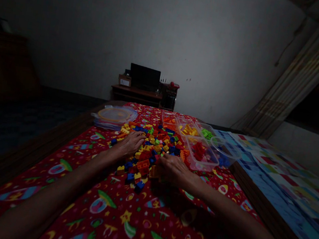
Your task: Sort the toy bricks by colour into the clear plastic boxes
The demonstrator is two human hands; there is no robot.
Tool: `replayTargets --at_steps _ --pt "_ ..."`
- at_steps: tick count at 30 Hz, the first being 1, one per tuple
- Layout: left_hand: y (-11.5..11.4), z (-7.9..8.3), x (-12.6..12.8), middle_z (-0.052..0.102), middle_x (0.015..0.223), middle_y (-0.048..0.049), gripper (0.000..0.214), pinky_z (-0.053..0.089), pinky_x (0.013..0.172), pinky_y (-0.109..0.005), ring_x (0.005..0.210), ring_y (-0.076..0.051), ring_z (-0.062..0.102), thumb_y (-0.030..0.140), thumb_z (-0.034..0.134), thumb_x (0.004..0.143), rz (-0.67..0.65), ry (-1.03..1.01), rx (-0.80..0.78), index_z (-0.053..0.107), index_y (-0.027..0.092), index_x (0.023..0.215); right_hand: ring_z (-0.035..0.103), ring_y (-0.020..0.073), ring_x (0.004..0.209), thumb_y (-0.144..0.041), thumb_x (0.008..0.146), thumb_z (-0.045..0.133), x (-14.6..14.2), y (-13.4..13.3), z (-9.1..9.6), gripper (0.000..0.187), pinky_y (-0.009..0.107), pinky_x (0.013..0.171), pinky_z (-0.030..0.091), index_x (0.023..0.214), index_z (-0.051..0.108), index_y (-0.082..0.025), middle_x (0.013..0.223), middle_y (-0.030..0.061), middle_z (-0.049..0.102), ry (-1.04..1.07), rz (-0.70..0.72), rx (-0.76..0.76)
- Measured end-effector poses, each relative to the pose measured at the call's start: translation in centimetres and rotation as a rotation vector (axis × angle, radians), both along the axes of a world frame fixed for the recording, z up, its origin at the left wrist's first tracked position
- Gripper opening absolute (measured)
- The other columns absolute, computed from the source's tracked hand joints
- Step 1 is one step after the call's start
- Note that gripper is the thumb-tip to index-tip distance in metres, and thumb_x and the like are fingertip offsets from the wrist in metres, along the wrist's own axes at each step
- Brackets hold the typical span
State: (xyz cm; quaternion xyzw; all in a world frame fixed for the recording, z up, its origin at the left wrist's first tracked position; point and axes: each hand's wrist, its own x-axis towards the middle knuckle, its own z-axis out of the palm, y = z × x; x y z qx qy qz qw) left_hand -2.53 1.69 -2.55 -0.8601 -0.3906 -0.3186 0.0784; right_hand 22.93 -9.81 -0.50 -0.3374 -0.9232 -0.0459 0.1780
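A heap of mixed-colour toy building bricks (143, 164) lies on a red patterned cloth (125, 217). My left hand (133, 143) rests on the heap's left side, fingers reaching forward over the bricks, with nothing visible in it. At the right edge of the heap is my right hand (174, 169), its fingers bent down and drawn together among the bricks. Whatever is between those fingertips is hidden in shadow. An orange brick (155, 171) sits right beside this hand. Nearest beyond it stands a clear plastic box with red bricks (199, 151).
Behind and to the right are clear containers of yellow bricks (189, 130), green bricks (206, 133), orange bricks (170, 120) and blue bricks (224, 160). Stacked plastic lids (114, 115) lie at the far left. A monitor (144, 77) stands by the wall.
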Motion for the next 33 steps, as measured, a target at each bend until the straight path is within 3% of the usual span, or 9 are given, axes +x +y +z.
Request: replayTargets --at_steps 4,8,11,14,17,20,26,29,33 --pt "0.1 -0.2 -0.1 0.065 0.115 -0.0115 0.041 0.045 0.101 -0.042 0.114 -0.023 0.056 0.03 0.03 0.093 -0.008 0.013 0.005 0.067 0.016 0.104 0.044 0.011 0.065 -0.016 0.084 0.053 -0.1 -0.4 2.9 0.008 0.024 0.06 0.031 0.086 0.06 -0.015 0.078 0.0025 0.056 0.152 -0.045 -0.155" --pt "0.3 -0.6 -0.1 0.064 0.117 -0.0112 0.042 0.044 0.102 -0.041 0.115 -0.023 0.055 0.03 0.028 0.094 -0.003 -0.009 0.027 0.067 0.017 0.105 0.043 0.0085 0.058 -0.016 0.077 0.054 0.3 0.0 5.7 0.009 0.022 0.056 0.031 0.072 0.061 -0.013 0.064 -0.0015 0.052 0.37 -0.157 -0.506" --pt "0.5 -0.9 0.0 0.065 0.114 -0.0115 0.043 0.044 0.101 -0.042 0.114 -0.023 0.056 0.032 0.027 0.094 -0.008 -0.037 0.042 0.067 0.017 0.103 0.04 0.007 0.053 -0.022 0.075 0.055 0.8 0.4 6.3 0.012 0.02 0.05 0.029 0.069 0.06 -0.013 0.06 -0.0025 0.049 0.503 -0.168 -0.774" --pt "0.5 -0.9 0.0 0.065 0.114 -0.0118 0.043 0.045 0.1 -0.042 0.113 -0.024 0.056 0.033 0.029 0.094 -0.009 -0.05 0.039 0.067 0.017 0.102 0.038 0.0066 0.05 -0.029 0.073 0.057 1.4 0.9 5.9 0.017 0.019 0.047 0.028 0.071 0.061 -0.013 0.057 -0.0035 0.047 0.592 -0.153 -0.879" --pt "0.2 -0.5 0.0 0.063 0.117 -0.0121 0.042 0.045 0.1 -0.044 0.113 -0.024 0.056 0.033 0.03 0.093 -0.006 -0.033 0.016 0.067 0.017 0.103 0.038 0.0065 0.049 -0.033 0.07 0.058 2.2 2.4 5.5 0.02 0.019 0.048 0.028 0.066 0.061 -0.013 0.055 -0.0037 0.047 0.613 -0.154 -0.786" --pt "-0.1 -0.1 -0.1 0.062 0.118 -0.0126 0.042 0.046 0.1 -0.044 0.112 -0.024 0.056 0.033 0.03 0.093 0.0 -0.008 -0.007 0.067 0.017 0.105 0.04 0.0078 0.051 -0.035 0.07 0.055 3.7 5.1 6.3 0.024 0.02 0.049 0.029 0.062 0.061 -0.013 0.055 -0.0026 0.047 0.589 -0.228 -0.55" --pt "0.0 -0.5 -0.2 0.062 0.118 -0.0126 0.042 0.046 0.099 -0.042 0.112 -0.024 0.056 0.03 0.029 0.094 0.019 0.003 0.025 0.067 0.016 0.106 0.044 0.0098 0.051 -0.021 0.07 0.049 7.3 11.9 9.0 0.024 0.023 0.05 0.026 0.061 0.069 -0.009 0.051 0.0015 0.052 0.299 -0.639 -0.14" --pt "0.0 -0.9 -0.3 0.062 0.117 -0.0129 0.042 0.046 0.099 -0.043 0.113 -0.024 0.055 0.028 0.028 0.095 0.026 0.013 0.049 0.066 0.016 0.107 0.052 0.0122 0.058 -0.014 0.069 0.05 8.3 14.6 9.1 0.027 0.022 0.052 0.027 0.076 0.075 -0.009 0.064 0.0073 0.065 0.207 -0.833 -0.058" --pt "-0.5 -0.8 -0.2 0.061 0.119 -0.0141 0.043 0.045 0.099 -0.046 0.114 -0.025 0.054 0.027 0.026 0.095 0.028 0.027 0.033 0.065 0.014 0.11 0.058 0.0146 0.065 -0.014 0.073 0.05 8.1 16.4 8.6 0.029 0.023 0.053 0.028 0.086 0.077 -0.01 0.079 0.0129 0.071 0.182 -0.947 -0.065"
